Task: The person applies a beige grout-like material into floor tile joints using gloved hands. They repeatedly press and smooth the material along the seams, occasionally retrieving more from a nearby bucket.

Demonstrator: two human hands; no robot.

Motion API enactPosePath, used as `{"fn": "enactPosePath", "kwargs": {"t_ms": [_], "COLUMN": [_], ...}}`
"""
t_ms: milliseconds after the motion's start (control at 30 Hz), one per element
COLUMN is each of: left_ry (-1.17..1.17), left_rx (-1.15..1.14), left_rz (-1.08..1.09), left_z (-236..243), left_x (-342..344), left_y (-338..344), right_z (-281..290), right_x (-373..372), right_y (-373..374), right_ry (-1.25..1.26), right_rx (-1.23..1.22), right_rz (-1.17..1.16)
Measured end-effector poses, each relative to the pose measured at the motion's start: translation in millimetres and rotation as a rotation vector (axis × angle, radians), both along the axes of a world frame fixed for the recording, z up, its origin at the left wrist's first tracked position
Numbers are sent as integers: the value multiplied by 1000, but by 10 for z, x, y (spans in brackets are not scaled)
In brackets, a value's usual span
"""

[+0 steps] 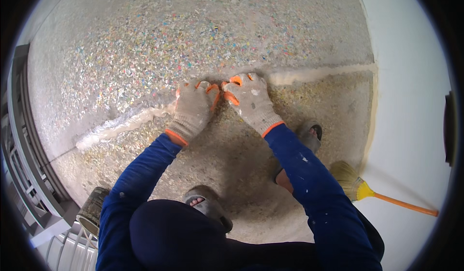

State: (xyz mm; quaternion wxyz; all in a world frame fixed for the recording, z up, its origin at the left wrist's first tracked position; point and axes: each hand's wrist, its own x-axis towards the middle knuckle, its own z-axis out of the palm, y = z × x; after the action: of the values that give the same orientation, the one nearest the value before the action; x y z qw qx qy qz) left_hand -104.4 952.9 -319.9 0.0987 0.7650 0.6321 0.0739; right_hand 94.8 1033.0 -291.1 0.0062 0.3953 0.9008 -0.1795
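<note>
- Soft, even daylight is filling the scene, and nothing is looking dim.
- The white wall at the right is glaring brightly, nearly washing out.
- A diffuse shadow is pooling on the speckled floor beneath the person's body.
- Fisheye distortion is bending straight edges near the rim, and a black vignette is ringing the picture.
- Focus is staying fairly sharp centrally, softening toward the edges.

Knit cloth gloves with orange trim on left hand and right hand. Floor rough, matt, multicolour speckled. Pale strip lumpy, slightly glossy. Broom: straw bristles, smooth orange handle.
</note>
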Motion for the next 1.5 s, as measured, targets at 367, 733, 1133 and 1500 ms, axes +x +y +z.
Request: {"fn": "enactPosePath", "kwargs": {"t_ms": [367, 733, 1133, 1500], "left_ry": [-177, -141, -212, -244], "left_rx": [353, 163, 60, 168], "left_rz": [250, 227, 99, 174], "left_z": [208, 82, -94, 10], "left_x": [-295, -398, -119, -52], "left_y": [-333, -925, -744, -514], "right_z": [47, -40, -176, 16], "right_x": [-181, -331, -253, 27], "right_y": [-271, -535, -751, -118], "right_ry": [-29, -196, -24, -25], "right_rx": [25, 126, 139, 231], "right_rz": [-196, 218, -103, -26]}}
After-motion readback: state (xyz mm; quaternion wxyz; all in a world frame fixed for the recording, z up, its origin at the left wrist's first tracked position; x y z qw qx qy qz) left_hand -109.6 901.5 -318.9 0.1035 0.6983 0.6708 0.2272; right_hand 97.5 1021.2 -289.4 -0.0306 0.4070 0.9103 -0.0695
